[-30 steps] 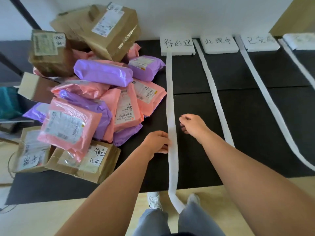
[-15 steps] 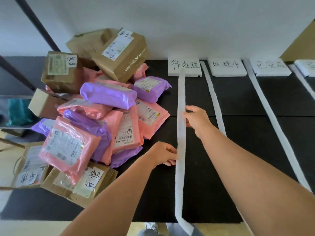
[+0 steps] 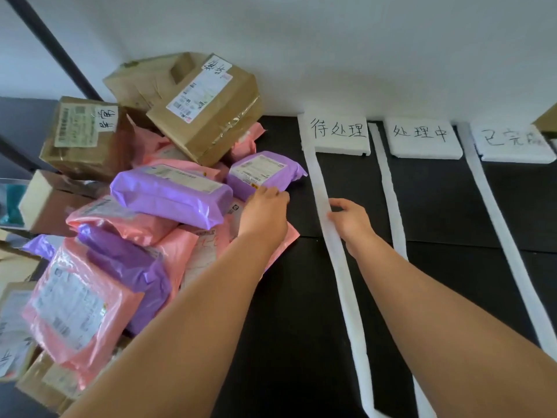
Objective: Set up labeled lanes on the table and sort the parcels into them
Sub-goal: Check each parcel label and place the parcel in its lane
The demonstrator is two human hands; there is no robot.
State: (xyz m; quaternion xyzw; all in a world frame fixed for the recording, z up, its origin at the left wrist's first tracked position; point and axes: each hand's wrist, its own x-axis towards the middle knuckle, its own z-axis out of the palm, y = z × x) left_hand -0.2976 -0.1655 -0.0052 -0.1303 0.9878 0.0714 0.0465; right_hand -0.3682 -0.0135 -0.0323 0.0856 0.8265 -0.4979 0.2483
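The right hand point(image 3: 351, 221) pinches the first white strip point(image 3: 342, 273), with the thumb curled over the strip's right edge and the other fingers bent under the palm. From that pinch the strip runs away from the fingertips up to the label board marked 待处理 point(image 3: 340, 135), and back past the wrist to the near edge of the black table point(image 3: 286, 312). Just beyond the knuckles on the right lies the second strip point(image 3: 388, 188), and well apart beyond it the third strip point(image 3: 494, 206); a white label board stands at the far end of each lane. The left hand point(image 3: 265, 217) reaches over a pink parcel point(image 3: 289, 236), its fingertips touching the lower edge of the small purple parcel point(image 3: 262, 170). Seen from the back, its fingers look slightly bent, but whether they grip the parcel cannot be told. To the left of those fingers rises the pile of parcels point(image 3: 135, 206): pink and purple mailers with brown cardboard boxes on top.
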